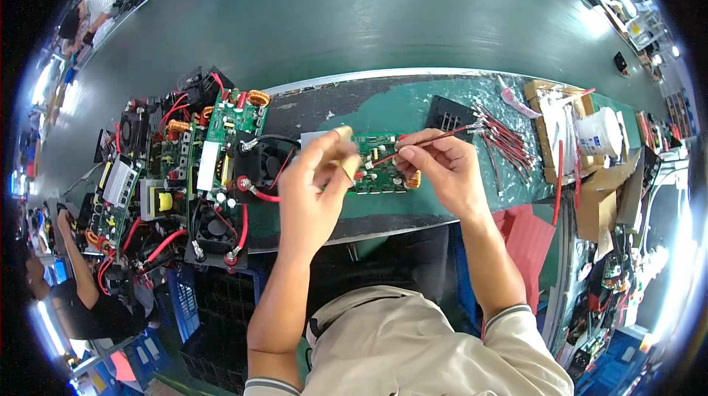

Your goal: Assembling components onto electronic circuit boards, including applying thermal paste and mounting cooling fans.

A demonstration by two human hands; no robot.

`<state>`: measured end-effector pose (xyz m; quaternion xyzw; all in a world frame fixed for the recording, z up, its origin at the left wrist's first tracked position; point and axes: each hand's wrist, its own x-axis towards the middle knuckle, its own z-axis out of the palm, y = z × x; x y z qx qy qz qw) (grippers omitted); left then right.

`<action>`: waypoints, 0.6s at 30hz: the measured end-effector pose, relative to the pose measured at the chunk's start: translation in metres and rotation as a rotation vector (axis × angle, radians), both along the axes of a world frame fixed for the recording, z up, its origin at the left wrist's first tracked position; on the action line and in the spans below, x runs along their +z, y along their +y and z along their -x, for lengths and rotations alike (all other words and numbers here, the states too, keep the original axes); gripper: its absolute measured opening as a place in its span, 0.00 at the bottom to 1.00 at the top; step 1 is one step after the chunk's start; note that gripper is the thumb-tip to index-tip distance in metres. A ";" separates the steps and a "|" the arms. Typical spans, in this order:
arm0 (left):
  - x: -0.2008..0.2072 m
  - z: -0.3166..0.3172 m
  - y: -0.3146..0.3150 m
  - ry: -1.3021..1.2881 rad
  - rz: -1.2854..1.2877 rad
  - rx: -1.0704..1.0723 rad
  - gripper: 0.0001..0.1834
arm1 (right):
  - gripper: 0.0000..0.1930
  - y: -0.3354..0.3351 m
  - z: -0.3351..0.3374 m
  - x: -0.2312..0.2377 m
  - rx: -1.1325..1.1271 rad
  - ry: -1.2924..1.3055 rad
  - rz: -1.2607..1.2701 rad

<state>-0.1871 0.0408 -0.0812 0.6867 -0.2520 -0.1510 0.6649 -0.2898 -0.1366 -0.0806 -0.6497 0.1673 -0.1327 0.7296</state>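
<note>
My right hand (448,169) pinches a thin red-and-black wire lead (456,131) between thumb and fingers. One end of the lead reaches left over a green circuit board (383,183); its other end points toward a pile of similar leads. My left hand (313,182) hovers at the board's left side, yellow covers on its thumb and fingertip. Its thumb and index finger are apart and slightly blurred, with nothing visible between them. Both hands partly hide the board, which has a copper coil (414,179) at its right end.
Assembled boards (221,127) with fans and thick red cables crowd the left. Bundled wire leads (509,141), a black vented part (448,113), a cardboard box (546,130) and a white tub (599,133) stand right. Beyond the bench edge lies a wide green surface (413,20). Other people (85,304) are at left.
</note>
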 end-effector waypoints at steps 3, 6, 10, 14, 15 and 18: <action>0.013 -0.007 0.017 -0.425 -0.287 0.101 0.18 | 0.05 0.009 -0.010 -0.002 -0.028 0.029 0.577; 0.012 -0.009 0.030 -0.739 -0.660 -0.198 0.27 | 0.04 0.016 -0.018 -0.018 -0.052 -0.015 0.761; 0.013 0.000 0.027 -0.743 -0.850 -0.284 0.33 | 0.03 0.026 -0.030 -0.023 -0.079 -0.022 0.795; 0.011 0.007 0.020 -0.747 -0.903 -0.287 0.34 | 0.04 0.027 -0.037 -0.031 -0.025 -0.044 0.859; 0.010 0.008 0.018 -0.742 -0.904 -0.288 0.34 | 0.04 0.026 -0.038 -0.031 -0.022 -0.040 0.858; 0.010 0.009 0.013 -0.738 -0.906 -0.279 0.35 | 0.04 0.025 -0.038 -0.031 -0.002 -0.003 0.897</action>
